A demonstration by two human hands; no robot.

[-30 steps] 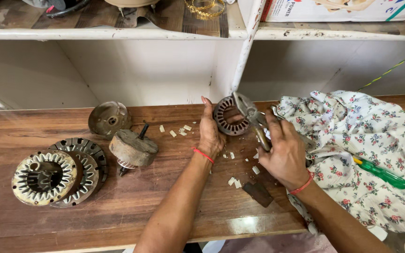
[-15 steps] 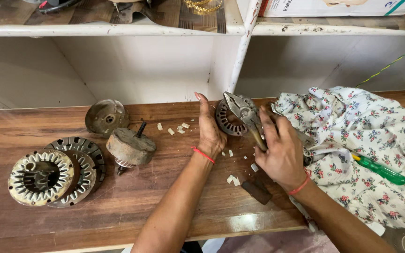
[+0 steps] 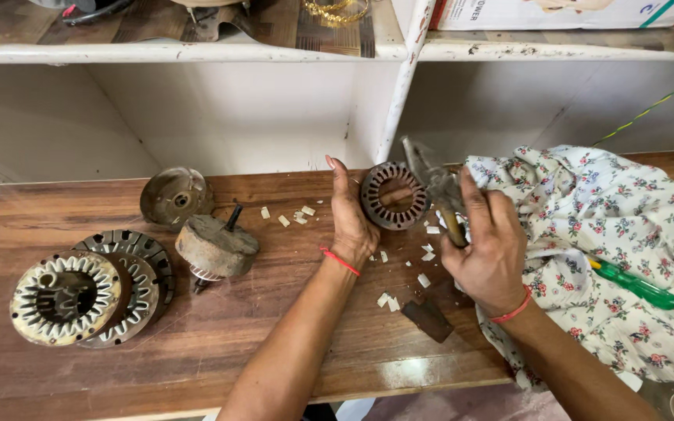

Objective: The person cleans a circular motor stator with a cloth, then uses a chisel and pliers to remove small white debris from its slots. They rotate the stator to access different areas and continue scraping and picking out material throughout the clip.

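Head view, centre of the frame: left hand (image 3: 350, 221) stands edge-on against the left side of a round slotted stator core (image 3: 394, 195), fingers straight and together, pressed to the core and not wrapped around it. Stator core rests upright on the wooden bench (image 3: 274, 343), just above centre. Right hand (image 3: 487, 248) sits right of centre, fingers clamped on the handle of a metal pliers-type tool (image 3: 434, 187), whose head touches the right edge of the core. White chips (image 3: 388, 299) lie scattered below the core, with a dark wedge-shaped piece (image 3: 428, 319) lower centre. Floral cloth (image 3: 602, 226) covers the right side, bearing a green-handled screwdriver (image 3: 633, 284). Rotor (image 3: 216, 245) and stacked stator rings (image 3: 79, 292) occupy the left.
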